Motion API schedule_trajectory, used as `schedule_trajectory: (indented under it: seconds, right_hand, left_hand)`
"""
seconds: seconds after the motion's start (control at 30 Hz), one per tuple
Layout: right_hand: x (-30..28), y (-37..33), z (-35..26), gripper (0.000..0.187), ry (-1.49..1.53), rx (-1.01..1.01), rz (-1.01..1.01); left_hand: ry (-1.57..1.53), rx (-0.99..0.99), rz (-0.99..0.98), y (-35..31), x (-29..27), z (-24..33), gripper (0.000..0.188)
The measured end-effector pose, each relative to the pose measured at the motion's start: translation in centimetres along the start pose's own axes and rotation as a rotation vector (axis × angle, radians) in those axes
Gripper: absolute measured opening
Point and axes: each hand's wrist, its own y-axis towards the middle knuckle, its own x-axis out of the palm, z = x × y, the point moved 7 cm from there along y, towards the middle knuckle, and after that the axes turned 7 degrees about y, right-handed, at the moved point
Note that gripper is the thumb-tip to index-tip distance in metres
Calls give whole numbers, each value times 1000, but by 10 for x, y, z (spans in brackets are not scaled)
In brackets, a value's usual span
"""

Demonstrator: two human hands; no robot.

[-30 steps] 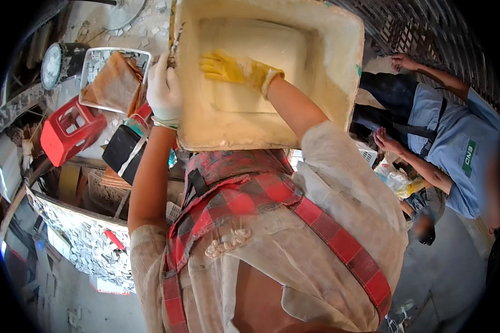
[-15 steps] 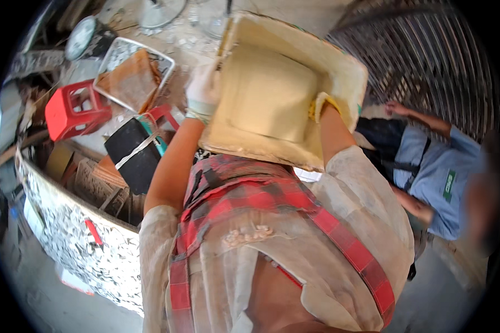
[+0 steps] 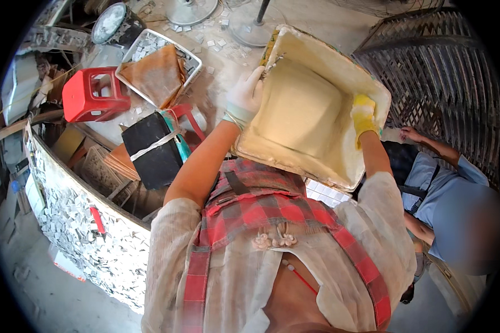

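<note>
A square, deep tub (image 3: 380, 91) with a crusted rim is tilted in front of my chest. Smooth cream-coloured paste (image 3: 300, 111) covers its bottom. My left hand (image 3: 245, 94), in a whitish glove, grips the tub's left rim. My right hand (image 3: 364, 115), in a yellow glove, reaches inside against the right inner wall; a pale patch shows on it, and its finger positions cannot be made out. Below the tub's near edge, a patch of white tiles (image 3: 321, 193) shows, mostly hidden by the tub and my red checked apron.
At left, a curved, tile-covered piece (image 3: 89, 233) holds boards and a black box (image 3: 153, 150). Beyond are a red stool (image 3: 94, 94), a white crate (image 3: 193, 65) and a dark bucket (image 3: 116, 25). A person (image 3: 439, 177) sits at right beside dark slatted racks (image 3: 433, 61).
The view has shifted, so most things sit farther right and lower. My right hand has come up along the tub's right wall, showing more yellow glove. My left hand stays on the rim.
</note>
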Motion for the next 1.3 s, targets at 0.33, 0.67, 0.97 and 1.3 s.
schedule_trajectory:
  seconds: [0.33, 0.67, 0.97, 1.3]
  right_hand:
    - [41, -178, -108, 40, -286, -461, -906]
    - [66, -17, -254, 45, 751, -699, -557]
    - [-95, 37, -240, 31, 525, -307, 252]
    - [-25, -25, -271, 37, 496, -520, 12]
  left_hand:
    - [-44, -75, -59, -2, 7, -4, 36]
    - [-108, -92, 3, -5, 3, -11, 37]
    - [-36, -159, -86, -9, 2, -13, 40]
    - [-67, -105, -17, -5, -1, 2, 41]
